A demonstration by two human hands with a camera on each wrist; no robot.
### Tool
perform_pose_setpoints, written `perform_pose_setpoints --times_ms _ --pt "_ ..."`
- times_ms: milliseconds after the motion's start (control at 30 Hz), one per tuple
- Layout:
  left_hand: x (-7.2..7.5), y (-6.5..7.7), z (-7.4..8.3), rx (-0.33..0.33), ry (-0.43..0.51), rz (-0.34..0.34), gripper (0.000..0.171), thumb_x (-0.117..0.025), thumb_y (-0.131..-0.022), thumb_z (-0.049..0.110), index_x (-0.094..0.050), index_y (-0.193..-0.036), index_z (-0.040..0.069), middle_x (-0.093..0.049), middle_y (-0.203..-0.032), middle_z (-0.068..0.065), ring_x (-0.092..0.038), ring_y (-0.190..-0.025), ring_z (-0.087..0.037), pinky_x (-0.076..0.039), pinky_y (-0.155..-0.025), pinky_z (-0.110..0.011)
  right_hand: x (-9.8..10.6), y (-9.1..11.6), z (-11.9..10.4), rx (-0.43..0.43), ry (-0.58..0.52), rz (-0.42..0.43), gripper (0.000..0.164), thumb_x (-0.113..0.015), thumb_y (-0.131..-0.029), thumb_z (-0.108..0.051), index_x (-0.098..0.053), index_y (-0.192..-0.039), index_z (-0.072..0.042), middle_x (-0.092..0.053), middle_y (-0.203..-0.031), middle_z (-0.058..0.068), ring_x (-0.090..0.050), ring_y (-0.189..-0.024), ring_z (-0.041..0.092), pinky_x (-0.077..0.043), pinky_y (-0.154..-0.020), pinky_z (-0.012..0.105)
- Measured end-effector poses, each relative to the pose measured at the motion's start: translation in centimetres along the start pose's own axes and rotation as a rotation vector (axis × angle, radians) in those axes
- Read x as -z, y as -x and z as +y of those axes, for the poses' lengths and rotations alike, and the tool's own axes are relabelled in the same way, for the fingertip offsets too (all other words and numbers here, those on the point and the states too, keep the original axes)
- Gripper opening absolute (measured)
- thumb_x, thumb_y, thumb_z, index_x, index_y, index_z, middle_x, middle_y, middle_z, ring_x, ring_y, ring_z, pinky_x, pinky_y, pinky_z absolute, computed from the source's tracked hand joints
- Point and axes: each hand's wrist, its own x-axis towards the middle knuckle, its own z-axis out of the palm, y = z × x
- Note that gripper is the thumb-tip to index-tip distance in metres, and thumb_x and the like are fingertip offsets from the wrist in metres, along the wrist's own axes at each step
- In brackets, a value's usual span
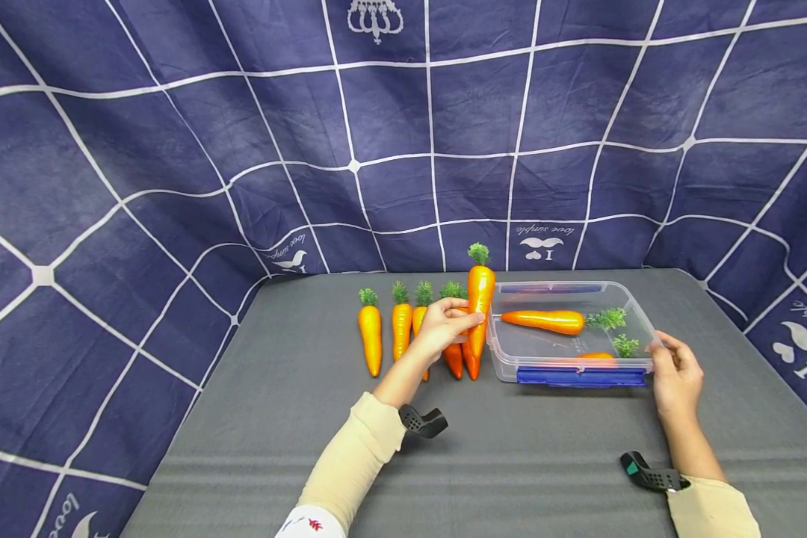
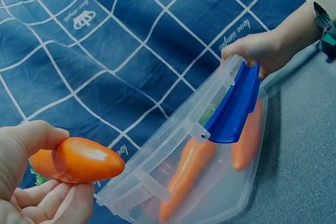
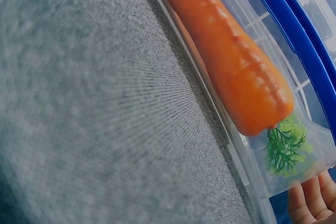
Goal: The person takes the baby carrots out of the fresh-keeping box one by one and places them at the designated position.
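Container [image 1: 538,346]: probably light, semi-rigid; hold by the rim [image 1: 545,361], as the right hand [image 1: 677,376] grips its right end. Held carrot [image 1: 480,288], just beside the container's left end, pinched by the left hand [image 1: 444,325]: likely light, stiff, slick; grasp mid-body. Appearance: container clear, latch [image 1: 581,376] blue; carrot tapered, glossy orange, tuft [image 1: 479,254] green.

Left hand [image 1: 444,326] in a pinch, right hand [image 1: 678,376] curled, well apart.
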Motion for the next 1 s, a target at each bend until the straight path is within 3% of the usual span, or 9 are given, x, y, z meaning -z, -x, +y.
perform_pose_setpoints --times_ms 300,533,767,1000 --pt "1.0 0.3 -0.1 0.006 0.023 -0.009 0.037 -0.074 -0.085 0.006 -0.056 -0.115 -0.005 -0.063 -0.081 -0.002 -0.060 -0.066 -0.011 -0.058 -0.068 -0.034 0.0 0.0 0.0 -0.006 0.009 -0.005 0.027 -0.053 -0.093 -0.008 -0.065 -0.099 -0.030 -0.054 -0.069 -0.025 -0.044 -0.058 -0.003 -0.034 -0.056 0.012" --pt "2.3 0.6 -0.4 0.007 -0.031 0.017 0.041 -0.075 -0.084 0.011 -0.056 -0.116 -0.005 -0.063 -0.083 -0.003 -0.061 -0.067 -0.011 -0.057 -0.069 -0.033 0.0 -0.1 -0.1 -0.005 -0.001 -0.005 0.027 -0.053 -0.093 -0.008 -0.065 -0.099 -0.031 -0.055 -0.069 -0.025 -0.044 -0.057 -0.003 -0.035 -0.055 0.011" --pt "2.9 0.8 -0.3 -0.005 -0.028 0.039 0.040 -0.075 -0.084 0.009 -0.057 -0.116 -0.006 -0.063 -0.083 -0.004 -0.063 -0.069 -0.011 -0.058 -0.072 -0.038 0.1 -0.1 -0.1 -0.017 0.003 0.001 0.027 -0.053 -0.092 -0.008 -0.066 -0.098 -0.032 -0.055 -0.069 -0.026 -0.044 -0.058 -0.003 -0.035 -0.056 0.011" --pt "3.6 1.1 -0.6 0.005 0.003 0.048 0.040 -0.073 -0.083 0.004 -0.054 -0.117 -0.006 -0.060 -0.083 -0.004 -0.062 -0.071 -0.011 -0.057 -0.072 -0.038 0.0 -0.1 -0.2 -0.032 -0.079 -0.011 0.032 -0.053 -0.091 -0.004 -0.065 -0.093 -0.034 -0.058 -0.067 -0.023 -0.046 -0.055 -0.004 -0.036 -0.054 0.010"
